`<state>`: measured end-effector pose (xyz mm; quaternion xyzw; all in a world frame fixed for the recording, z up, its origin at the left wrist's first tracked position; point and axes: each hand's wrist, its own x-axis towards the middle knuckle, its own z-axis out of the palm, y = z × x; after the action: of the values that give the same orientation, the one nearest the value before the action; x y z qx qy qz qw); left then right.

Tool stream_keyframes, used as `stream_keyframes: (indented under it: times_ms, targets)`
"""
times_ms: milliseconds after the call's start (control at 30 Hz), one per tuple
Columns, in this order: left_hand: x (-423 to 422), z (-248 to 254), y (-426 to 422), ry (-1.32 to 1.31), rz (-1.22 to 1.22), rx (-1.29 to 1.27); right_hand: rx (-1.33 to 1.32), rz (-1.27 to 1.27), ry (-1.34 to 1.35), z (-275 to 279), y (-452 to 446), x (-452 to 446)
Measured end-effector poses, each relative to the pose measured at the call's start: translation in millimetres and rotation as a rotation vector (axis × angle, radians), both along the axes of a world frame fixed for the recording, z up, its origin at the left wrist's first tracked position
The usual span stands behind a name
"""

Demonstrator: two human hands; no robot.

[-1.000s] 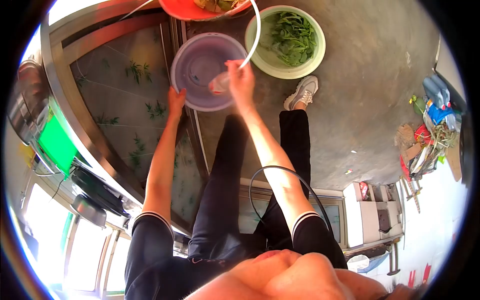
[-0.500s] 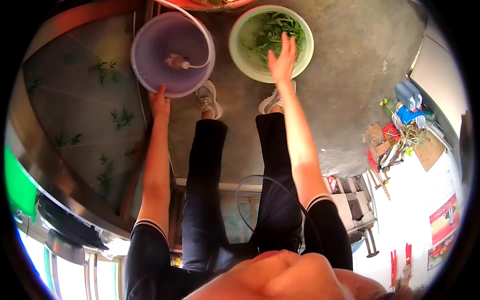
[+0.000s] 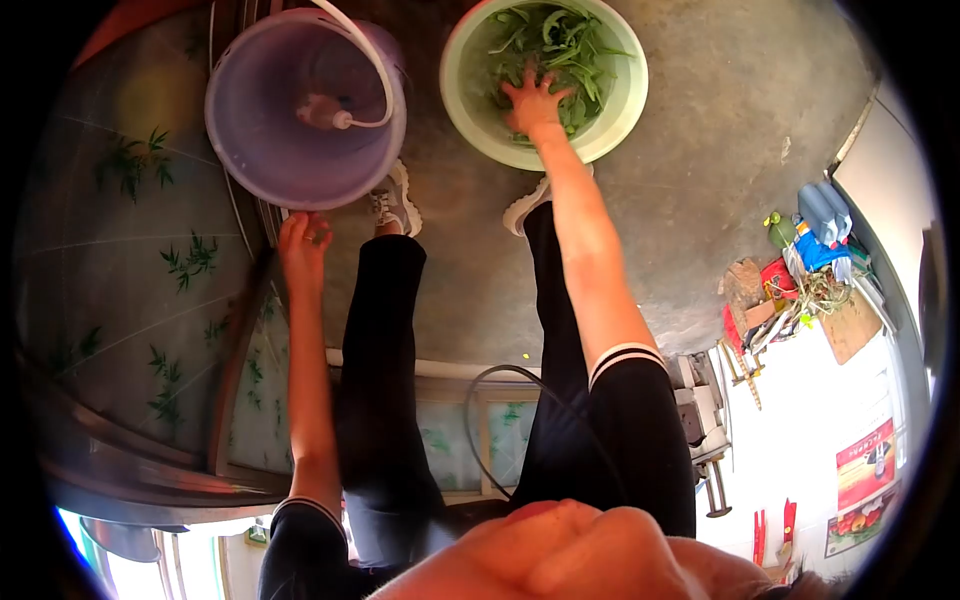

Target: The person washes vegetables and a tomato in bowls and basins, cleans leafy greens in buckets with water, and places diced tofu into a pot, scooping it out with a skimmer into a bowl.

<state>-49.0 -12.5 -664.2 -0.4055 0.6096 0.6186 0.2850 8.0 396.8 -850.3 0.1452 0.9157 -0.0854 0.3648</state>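
A pale green basin (image 3: 462, 120) stands on the floor ahead, holding water and leafy greens (image 3: 570, 40). My right hand (image 3: 537, 103) reaches into it, fingers spread over the greens near the water's surface. To its left is a purple bucket (image 3: 240, 150). A white hose (image 3: 380, 80) curves down into the bucket, ending in a pinkish-brown fitting (image 3: 320, 110). Just below the bucket's near rim is my left hand (image 3: 304, 242), its fingers loosely bent and apart, with nothing seen in them.
A glass-topped piece with leaf patterns (image 3: 120, 240) borders the left side. Boxes, bags and blue-grey jugs (image 3: 825, 212) are piled against the right wall. My shoes (image 3: 398, 200) stand close to both containers. A dark cable (image 3: 475, 400) loops before my legs.
My right hand has gone from above the basin down into the greens. My left hand has come off the bucket's rim. The camera view has shifted.
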Motion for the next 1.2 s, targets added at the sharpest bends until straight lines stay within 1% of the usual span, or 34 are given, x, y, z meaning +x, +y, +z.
stream_keyframes:
  times_ms: [33, 100, 200, 233, 333, 367, 467, 500, 600, 633, 733, 767, 867, 900, 1000, 1033, 1133, 1167, 1200]
  targets:
    - [2.2, 11.3, 6.0, 0.019, -0.073, -0.021, -0.116, 0.003, 0.020, 2.8, 11.2, 2.2]
    - [4.0, 35.0, 25.8, 0.005, -0.101, -0.030, -0.341, 0.012, 0.073, 10.8, 44.5, 0.1]
    - [7.2, 52.7, 41.1, -0.014, -0.146, 0.004, -0.536, -0.395, 0.553, 23.6, 76.9, -4.9]
    - [8.7, 55.4, 45.0, -0.026, -0.169, 0.023, -0.324, -0.422, 0.608, 22.2, 84.4, -10.4]
    - [13.7, 55.6, 62.9, -0.039, -0.266, 0.012, -0.146, -0.804, 0.616, 6.5, 78.4, -38.1]
    - [15.6, 54.1, 70.0, -0.044, -0.286, 0.028, -0.159, -0.765, 0.444, 1.5, 71.1, -46.2]
    - [14.3, 51.8, 86.1, -0.064, -0.316, 0.076, -0.104, -0.509, 0.301, -15.6, 30.4, -47.6]
    - [14.5, 51.3, 89.0, -0.076, -0.303, 0.101, -0.071, -0.380, 0.208, -15.9, 22.8, -47.1]
    - [17.1, 53.8, 90.9, -0.098, -0.294, 0.128, 0.094, 0.033, 0.060, -2.1, 12.7, -34.7]
    - [17.1, 54.1, 91.0, -0.096, -0.294, 0.130, 0.171, 0.035, 0.147, 5.4, 6.5, -30.8]
    - [19.9, 52.8, 89.3, -0.079, -0.286, 0.116, 0.269, -0.250, 0.212, 27.5, -23.9, -20.8]
    - [20.4, 53.5, 88.9, -0.086, -0.288, 0.102, 0.177, -0.305, 0.171, 30.0, -30.2, -10.6]
    - [20.5, 54.9, 96.4, -0.108, -0.293, 0.078, 0.004, -0.192, 0.177, -0.9, -15.3, 35.4]
    - [22.3, 52.8, 96.2, -0.116, -0.295, 0.078, 0.052, -0.066, 0.147, -5.4, 0.4, 39.2]
    - [25.0, 49.8, 94.1, -0.122, -0.314, 0.077, -0.145, -0.073, -0.047, 3.0, 36.1, 12.1]
    - [25.6, 50.3, 94.2, -0.121, -0.320, 0.079, -0.202, -0.120, -0.073, 17.3, 45.1, -4.4]
    - [26.2, 50.8, 93.4, -0.082, -0.347, 0.089, 0.035, -0.504, 0.223, 35.3, 50.6, -19.0]
    - [28.2, 51.3, 92.7, -0.088, -0.339, 0.096, 0.085, -0.602, 0.216, 42.1, 56.0, -20.2]
    - [28.7, 49.9, 91.6, -0.088, -0.333, 0.102, 0.066, -0.556, 0.216, 28.8, 60.6, -8.7]
